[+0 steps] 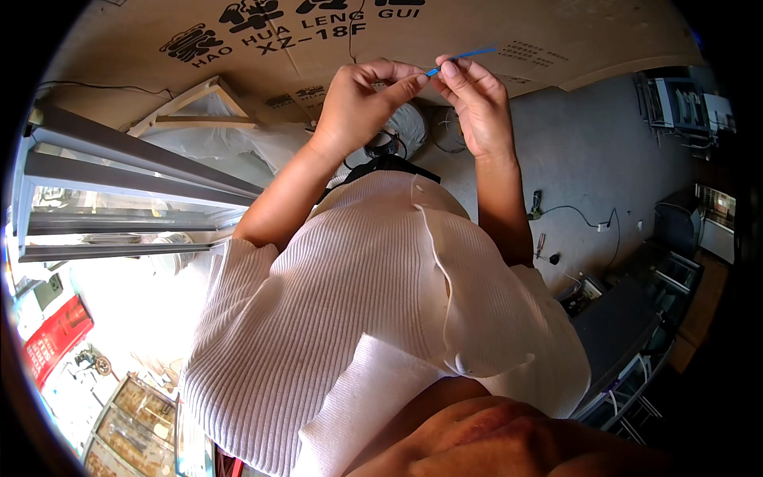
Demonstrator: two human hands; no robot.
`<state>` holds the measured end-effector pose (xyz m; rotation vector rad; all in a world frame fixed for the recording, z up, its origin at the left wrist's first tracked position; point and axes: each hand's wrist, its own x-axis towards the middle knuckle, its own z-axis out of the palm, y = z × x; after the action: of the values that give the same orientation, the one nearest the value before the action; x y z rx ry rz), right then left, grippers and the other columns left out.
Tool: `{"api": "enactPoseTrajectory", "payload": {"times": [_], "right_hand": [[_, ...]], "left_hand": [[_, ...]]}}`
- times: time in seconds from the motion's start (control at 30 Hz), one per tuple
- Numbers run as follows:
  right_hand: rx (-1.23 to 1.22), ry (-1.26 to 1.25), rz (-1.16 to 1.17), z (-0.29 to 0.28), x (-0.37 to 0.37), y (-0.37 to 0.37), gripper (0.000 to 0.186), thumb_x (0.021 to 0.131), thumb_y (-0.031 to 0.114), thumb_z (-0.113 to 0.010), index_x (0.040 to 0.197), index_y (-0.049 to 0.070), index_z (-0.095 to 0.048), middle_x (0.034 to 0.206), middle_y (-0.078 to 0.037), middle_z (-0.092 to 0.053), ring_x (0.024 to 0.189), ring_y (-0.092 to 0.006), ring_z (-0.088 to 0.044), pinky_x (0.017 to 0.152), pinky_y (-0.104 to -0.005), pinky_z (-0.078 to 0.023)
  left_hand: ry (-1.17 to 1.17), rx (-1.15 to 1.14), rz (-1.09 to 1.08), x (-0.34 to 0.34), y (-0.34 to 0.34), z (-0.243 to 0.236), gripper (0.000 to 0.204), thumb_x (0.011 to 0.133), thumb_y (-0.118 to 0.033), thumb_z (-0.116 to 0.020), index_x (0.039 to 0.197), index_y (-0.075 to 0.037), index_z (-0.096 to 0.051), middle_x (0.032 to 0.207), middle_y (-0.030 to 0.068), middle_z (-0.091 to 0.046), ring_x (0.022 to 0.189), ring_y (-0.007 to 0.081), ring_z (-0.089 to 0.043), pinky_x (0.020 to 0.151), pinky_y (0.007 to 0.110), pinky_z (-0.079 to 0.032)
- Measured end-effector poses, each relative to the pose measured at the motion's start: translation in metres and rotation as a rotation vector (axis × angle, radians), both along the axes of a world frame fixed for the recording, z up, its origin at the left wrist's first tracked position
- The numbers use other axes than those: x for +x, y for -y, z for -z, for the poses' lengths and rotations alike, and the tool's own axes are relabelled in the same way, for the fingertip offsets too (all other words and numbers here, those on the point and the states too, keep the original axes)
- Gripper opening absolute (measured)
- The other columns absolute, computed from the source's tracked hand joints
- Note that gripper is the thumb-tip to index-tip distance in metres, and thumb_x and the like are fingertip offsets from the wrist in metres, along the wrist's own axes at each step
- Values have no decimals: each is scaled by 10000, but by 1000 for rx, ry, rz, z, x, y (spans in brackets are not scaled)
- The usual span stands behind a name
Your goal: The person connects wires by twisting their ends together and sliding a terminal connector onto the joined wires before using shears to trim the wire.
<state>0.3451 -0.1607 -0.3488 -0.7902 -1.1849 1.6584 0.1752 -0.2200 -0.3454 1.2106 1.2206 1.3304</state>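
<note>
Both my hands are raised close together in front of a large cardboard sheet point(445, 28). My left hand point(356, 107) pinches one end of a thin blue wire point(478, 52) between thumb and forefinger. My right hand point(480, 107) grips the same wire a short way along, fingers curled. Between the two sets of fingertips a short blue piece shows. Beyond my right fingers the wire sticks out to the right, seemingly as more than one strand. Its exact ends are too small to make out.
Left of me stand grey metal frame rails point(143, 159) and a wooden triangular frame point(203, 111). A clear plastic bag point(407, 127) lies beyond my body. On the grey floor at right are a black cable point(572, 208) and small tools. Dark shelving point(620, 318) stands at the lower right.
</note>
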Motion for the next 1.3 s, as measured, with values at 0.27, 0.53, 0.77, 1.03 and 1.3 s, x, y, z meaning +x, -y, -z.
{"api": "enactPoseTrajectory", "payload": {"times": [0.27, 0.53, 0.77, 1.03, 1.3], "right_hand": [[43, 33, 20, -1, -5, 5, 164, 882, 100, -655, 1003, -12, -664, 949, -32, -663, 889, -80, -590, 850, -224, -455], [73, 0, -3, 8, -7, 7, 132, 856, 61, -676, 968, -9, -667, 947, -62, -684, 871, -99, -627, 827, -237, -497], [77, 53, -45, -4, 1, -5, 123, 865, 75, -667, 959, -3, -674, 955, -69, -686, 900, -103, -619, 854, -244, -479], [31, 37, 42, -8, 2, -10, 172, 873, 127, -673, 987, -2, -665, 981, -62, -678, 922, -92, -597, 863, -227, -454], [117, 51, 69, -5, -5, -3, 173, 897, 152, -647, 985, 4, -664, 941, -44, -669, 860, -89, -596, 819, -235, -465]], "left_hand": [[-54, 72, -104, 4, 0, 7, 177, 847, -142, -695, 915, 22, -700, 845, 70, -673, 766, 110, -618, 698, 237, -491], [87, -31, -30, 6, 2, 9, 222, 895, -148, -652, 1035, 22, -676, 906, 40, -689, 846, 78, -611, 787, 221, -485], [133, -47, 19, 6, 0, 11, 264, 893, -212, -660, 1019, 19, -682, 867, 35, -687, 822, 75, -602, 774, 226, -478], [217, -117, 155, 2, 1, 8, 299, 908, -249, -634, 1076, -4, -674, 943, 33, -683, 928, 97, -600, 894, 255, -446], [237, -92, 88, 5, -1, 7, 230, 910, -193, -632, 1036, -8, -684, 866, 20, -653, 852, 86, -582, 809, 229, -458]]}}
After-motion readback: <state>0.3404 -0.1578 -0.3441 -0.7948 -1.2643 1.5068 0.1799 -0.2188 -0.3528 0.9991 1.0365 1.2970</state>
